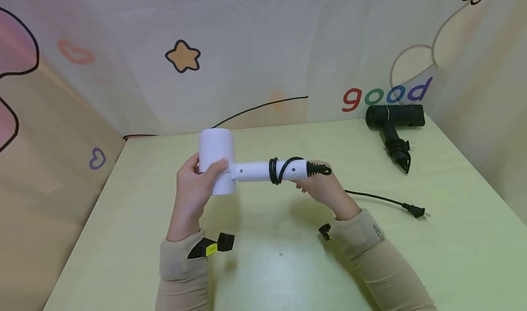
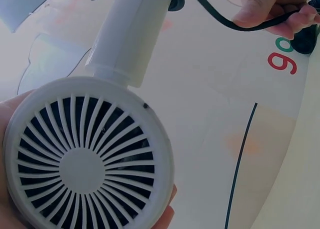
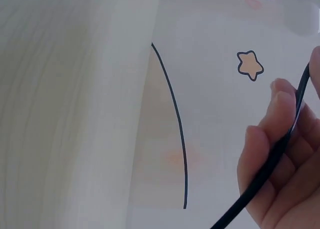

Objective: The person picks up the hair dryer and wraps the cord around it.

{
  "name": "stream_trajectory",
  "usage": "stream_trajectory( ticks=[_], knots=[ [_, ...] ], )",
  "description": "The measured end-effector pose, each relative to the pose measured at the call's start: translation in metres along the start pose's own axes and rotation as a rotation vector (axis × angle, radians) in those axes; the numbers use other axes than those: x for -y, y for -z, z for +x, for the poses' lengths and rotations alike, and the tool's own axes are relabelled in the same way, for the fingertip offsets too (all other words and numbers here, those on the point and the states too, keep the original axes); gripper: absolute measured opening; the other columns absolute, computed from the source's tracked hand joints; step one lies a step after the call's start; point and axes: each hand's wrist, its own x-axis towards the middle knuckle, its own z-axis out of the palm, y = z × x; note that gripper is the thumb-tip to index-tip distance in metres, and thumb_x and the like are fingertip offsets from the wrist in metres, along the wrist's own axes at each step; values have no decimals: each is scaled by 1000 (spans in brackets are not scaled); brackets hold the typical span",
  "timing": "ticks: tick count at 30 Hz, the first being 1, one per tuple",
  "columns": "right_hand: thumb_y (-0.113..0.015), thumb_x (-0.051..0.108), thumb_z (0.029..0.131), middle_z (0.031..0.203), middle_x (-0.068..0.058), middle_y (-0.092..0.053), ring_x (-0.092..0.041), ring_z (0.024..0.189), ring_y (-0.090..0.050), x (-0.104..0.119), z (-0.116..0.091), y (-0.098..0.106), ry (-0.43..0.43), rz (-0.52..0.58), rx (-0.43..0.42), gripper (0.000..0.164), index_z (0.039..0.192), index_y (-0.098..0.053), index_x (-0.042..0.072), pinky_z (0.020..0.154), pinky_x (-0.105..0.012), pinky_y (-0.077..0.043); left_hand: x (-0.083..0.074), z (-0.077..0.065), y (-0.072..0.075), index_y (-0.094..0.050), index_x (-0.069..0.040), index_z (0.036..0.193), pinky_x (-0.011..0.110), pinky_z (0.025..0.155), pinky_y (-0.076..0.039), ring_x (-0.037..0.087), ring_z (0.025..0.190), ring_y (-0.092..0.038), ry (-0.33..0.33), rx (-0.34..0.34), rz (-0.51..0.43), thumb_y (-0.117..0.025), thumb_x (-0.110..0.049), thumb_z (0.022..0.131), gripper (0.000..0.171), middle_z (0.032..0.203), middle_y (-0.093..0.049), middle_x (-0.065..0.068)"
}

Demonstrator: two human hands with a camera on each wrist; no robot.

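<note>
A white hair dryer (image 1: 216, 148) is held above the table, its handle (image 1: 253, 171) pointing right. My left hand (image 1: 189, 187) grips the barrel, thumb across its near side. In the left wrist view the round slatted grille (image 2: 82, 170) faces the camera. Part of the black power cord (image 1: 273, 171) is wound round the handle. My right hand (image 1: 325, 190), behind the handle's end, holds the cord between thumb and fingers. The right wrist view shows the cord (image 3: 265, 171) running across the curled fingers. Its loose end trails right to a two-pin plug (image 1: 413, 210).
A black hair dryer (image 1: 397, 116) with its cord wrapped round the handle lies at the table's back right. The pale green table (image 1: 280, 283) meets a printed cloth backdrop (image 1: 263, 50) at its back edge, and cloth also hangs on both sides.
</note>
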Motion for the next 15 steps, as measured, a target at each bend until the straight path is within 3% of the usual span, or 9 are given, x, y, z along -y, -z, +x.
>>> stream_trajectory(
  ticks=[3, 9, 12, 15],
  knots=[
    [-62, 5, 86, 76, -13, -70, -18, 63, -63, -3, -1, 1, 22, -19, -47, 8, 88, -68, 1, 57, -28, -50, 0, 0, 3, -51, -14, 133, 35, 73, -55, 28, 97, -60, -5, 18, -3, -72, -33, 82, 59, 115, -56, 13],
    [-60, -3, 82, 70, -8, -66, -18, 63, -53, -5, 0, 4, 166, -172, -125, 12, 72, -62, 4, 60, -29, -45, 0, -1, 7, -53, -11, 131, 34, 72, -55, 25, 93, -61, -20, 49, 0, -72, -29, 82, 56, 112, -57, 13],
    [-60, 0, 84, 67, -6, -64, -18, 62, -52, -6, 3, 6, 150, -205, -144, 13, 73, -65, 4, 61, -28, -43, -1, -2, 9, -54, -10, 130, 34, 72, -55, 24, 91, -61, -29, 66, 13, -71, -28, 83, 53, 111, -57, 13],
    [-67, 16, 86, 66, -5, -64, -17, 62, -52, -7, 5, 9, 93, -216, -147, 17, 75, -69, 5, 60, -26, -42, -2, -3, 12, -53, -9, 132, 35, 73, -55, 25, 93, -61, -30, 95, 29, -70, -27, 84, 54, 113, -57, 14]
  ],
)
